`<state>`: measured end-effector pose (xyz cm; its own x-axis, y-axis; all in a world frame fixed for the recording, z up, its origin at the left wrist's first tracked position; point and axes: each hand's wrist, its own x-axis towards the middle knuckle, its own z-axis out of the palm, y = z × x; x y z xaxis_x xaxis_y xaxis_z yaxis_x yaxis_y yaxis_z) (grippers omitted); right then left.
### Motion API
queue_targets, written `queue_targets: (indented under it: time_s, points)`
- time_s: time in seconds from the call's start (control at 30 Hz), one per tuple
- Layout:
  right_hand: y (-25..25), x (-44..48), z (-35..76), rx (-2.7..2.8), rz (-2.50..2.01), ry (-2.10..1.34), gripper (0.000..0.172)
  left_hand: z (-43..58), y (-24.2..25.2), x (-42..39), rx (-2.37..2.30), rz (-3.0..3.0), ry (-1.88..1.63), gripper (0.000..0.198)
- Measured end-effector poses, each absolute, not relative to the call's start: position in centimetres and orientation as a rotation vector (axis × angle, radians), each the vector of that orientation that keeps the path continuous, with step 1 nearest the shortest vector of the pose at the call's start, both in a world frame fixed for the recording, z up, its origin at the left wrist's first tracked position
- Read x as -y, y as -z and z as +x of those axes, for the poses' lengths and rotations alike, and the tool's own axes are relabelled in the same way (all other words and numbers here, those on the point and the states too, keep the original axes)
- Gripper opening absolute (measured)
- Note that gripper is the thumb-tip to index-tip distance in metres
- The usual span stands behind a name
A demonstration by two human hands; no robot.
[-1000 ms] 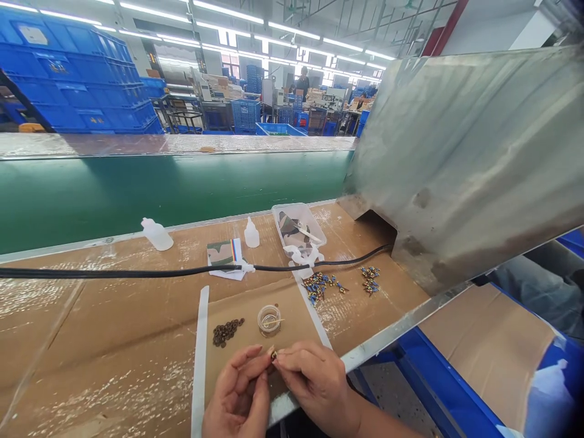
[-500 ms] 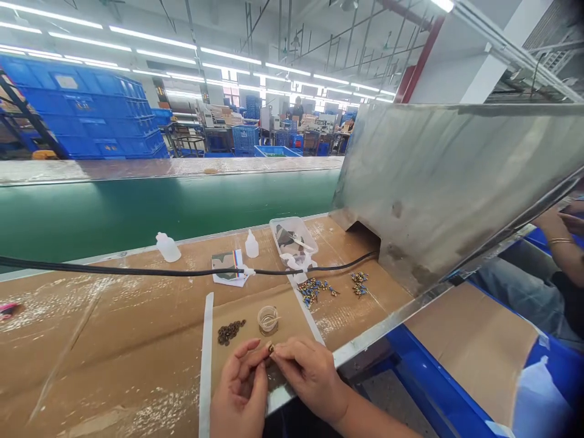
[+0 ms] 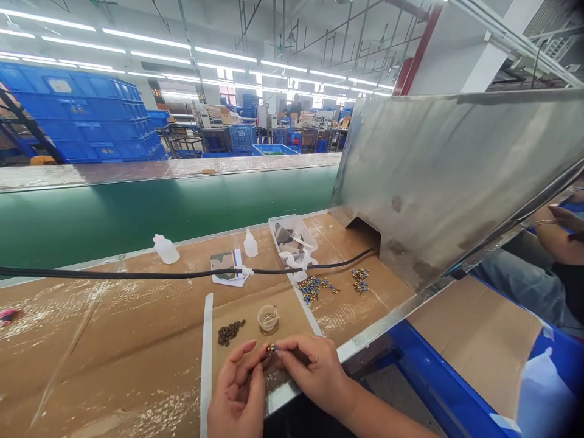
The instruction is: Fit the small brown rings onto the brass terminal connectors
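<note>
**Brown-covered bench, one small piece between our fingertips**

Beyond the bench [image 3: 114,340] runs a green belt [image 3: 182,210], with stacked blue crates [image 3: 91,121] behind. At the near edge, our left hand [image 3: 237,389] and right hand [image 3: 317,371] both pinch the small piece [image 3: 272,348], fingertips drawn close together. A moment ago it looked dark and mostly covered; now blue and yellow show, so we judge it has been turned or regripped, with handling still under way. Farther from the near edge lie a pile of brown rings [image 3: 230,333] and a round tub [image 3: 268,319]; blue-and-yellow pieces [image 3: 312,289] lie to their right. The crates bear a pale label and yellow marks, too small for us to read; we make out no brand.
</note>
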<state>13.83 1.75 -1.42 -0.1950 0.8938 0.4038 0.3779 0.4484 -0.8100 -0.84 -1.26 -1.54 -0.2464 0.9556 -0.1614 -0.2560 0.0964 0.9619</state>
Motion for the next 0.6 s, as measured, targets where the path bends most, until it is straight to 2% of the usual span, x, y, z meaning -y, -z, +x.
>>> queue_targets:
  time_s: [0.43,0.6]
  points:
    - [0.73,-1.58,13.2,1.688,-1.161,-0.821,0.006,-1.16,1.19,0.97,-1.318,0.774,-1.331,0.044]
    - [1.68,-1.49,12.86,1.757,-1.149,-0.595,0.003,-0.81,0.9,0.88,-1.34,0.754,-1.343,0.044]
